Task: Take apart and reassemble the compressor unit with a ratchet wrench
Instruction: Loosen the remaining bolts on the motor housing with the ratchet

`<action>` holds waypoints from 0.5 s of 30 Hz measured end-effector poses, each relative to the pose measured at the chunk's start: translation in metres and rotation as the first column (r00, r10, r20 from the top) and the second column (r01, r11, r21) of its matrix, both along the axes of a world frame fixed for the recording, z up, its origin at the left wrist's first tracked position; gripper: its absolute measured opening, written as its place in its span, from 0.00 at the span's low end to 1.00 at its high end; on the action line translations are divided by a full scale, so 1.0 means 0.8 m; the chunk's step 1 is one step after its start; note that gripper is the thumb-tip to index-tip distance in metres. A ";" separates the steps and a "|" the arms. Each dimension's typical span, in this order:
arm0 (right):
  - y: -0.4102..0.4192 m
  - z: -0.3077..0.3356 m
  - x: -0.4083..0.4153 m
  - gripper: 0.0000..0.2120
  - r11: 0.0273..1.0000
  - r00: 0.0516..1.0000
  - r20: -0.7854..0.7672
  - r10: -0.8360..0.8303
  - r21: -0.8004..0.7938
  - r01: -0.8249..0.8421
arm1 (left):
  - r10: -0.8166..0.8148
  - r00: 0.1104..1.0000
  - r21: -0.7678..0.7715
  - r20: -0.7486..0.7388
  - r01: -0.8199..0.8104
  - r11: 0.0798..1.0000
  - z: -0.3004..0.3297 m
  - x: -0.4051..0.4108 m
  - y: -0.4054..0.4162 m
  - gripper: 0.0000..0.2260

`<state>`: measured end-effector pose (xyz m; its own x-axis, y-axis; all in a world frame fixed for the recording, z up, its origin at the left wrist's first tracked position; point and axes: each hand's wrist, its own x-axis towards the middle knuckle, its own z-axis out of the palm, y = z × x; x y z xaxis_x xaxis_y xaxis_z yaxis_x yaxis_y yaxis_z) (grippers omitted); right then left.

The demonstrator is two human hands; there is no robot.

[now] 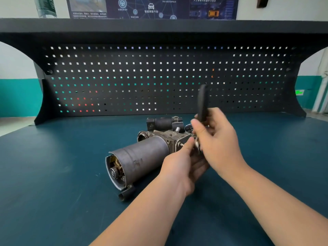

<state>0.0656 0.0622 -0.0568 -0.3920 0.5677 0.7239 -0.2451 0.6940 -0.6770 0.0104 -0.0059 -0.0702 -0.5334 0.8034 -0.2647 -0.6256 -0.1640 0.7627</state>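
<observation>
The compressor unit (pixel 142 157) lies on its side on the dark teal bench top (pixel 53 166), its grey motor cylinder pointing toward me with the open end showing brass parts. My right hand (pixel 216 139) grips the ratchet wrench (pixel 202 102), whose black handle sticks up past the fingers; the wrench head is low down by the unit's metal housing (pixel 170 137) and mostly hidden. My left hand (pixel 181 162) reaches in from below, fingertips pinching at the wrench head beside a small bolt on the housing.
A black pegboard back panel (pixel 159 77) with a shelf above closes off the far side of the bench. A small black tube piece (pixel 126 194) lies by the motor's open end. A poster hangs on the wall behind.
</observation>
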 end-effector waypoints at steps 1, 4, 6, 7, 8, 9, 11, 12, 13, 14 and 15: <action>-0.005 -0.002 0.000 0.05 0.993 0.999 0.038 -0.018 0.119 0.014 | -0.014 1.000 0.006 0.017 0.014 1.000 0.001 0.000 -0.001 0.08; -0.011 -0.008 -0.002 0.05 0.985 0.998 0.036 -0.059 0.165 0.052 | -0.009 0.998 -0.002 0.055 0.009 1.000 0.003 -0.001 -0.003 0.08; -0.002 -0.006 -0.005 0.04 0.994 0.995 -0.024 -0.099 -0.049 0.098 | 0.009 0.999 -0.002 0.051 -0.008 1.000 0.003 -0.001 -0.003 0.07; 0.005 -0.005 -0.007 0.04 0.970 0.993 -0.039 -0.113 -0.221 0.101 | 0.021 0.999 -0.004 0.049 -0.021 1.000 0.002 0.000 -0.002 0.07; 0.012 -0.005 -0.009 0.05 0.898 0.993 -0.061 -0.102 -0.434 0.066 | 0.032 0.998 -0.010 0.048 -0.031 0.999 0.002 0.000 -0.001 0.07; 0.018 -0.005 -0.011 0.07 0.751 0.992 -0.106 -0.067 -0.660 -0.020 | 0.038 0.998 -0.020 0.045 -0.037 0.999 0.001 0.000 0.000 0.07; 0.024 -0.008 -0.010 0.09 0.352 0.966 -0.257 -0.010 -0.905 -0.237 | 0.037 0.998 -0.030 0.044 -0.036 0.999 0.002 0.001 0.000 0.08; 0.025 -0.010 -0.009 0.09 0.221 0.949 -0.316 -0.008 -0.926 -0.307 | 0.037 0.998 -0.033 0.044 -0.035 0.999 0.002 0.001 0.001 0.08; 0.024 -0.010 -0.008 0.09 0.169 0.937 -0.350 -0.001 -0.923 -0.345 | 0.038 0.998 -0.036 0.042 -0.037 0.999 0.002 0.001 0.001 0.08; 0.023 -0.010 -0.009 0.09 0.191 0.932 -0.362 0.013 -0.914 -0.357 | 0.040 0.998 -0.043 0.039 -0.038 0.998 0.003 0.001 0.001 0.09; 0.022 -0.008 -0.008 0.08 0.280 0.934 -0.356 0.031 -0.894 -0.350 | 0.039 0.999 -0.053 0.033 -0.037 0.998 0.003 0.001 0.001 0.10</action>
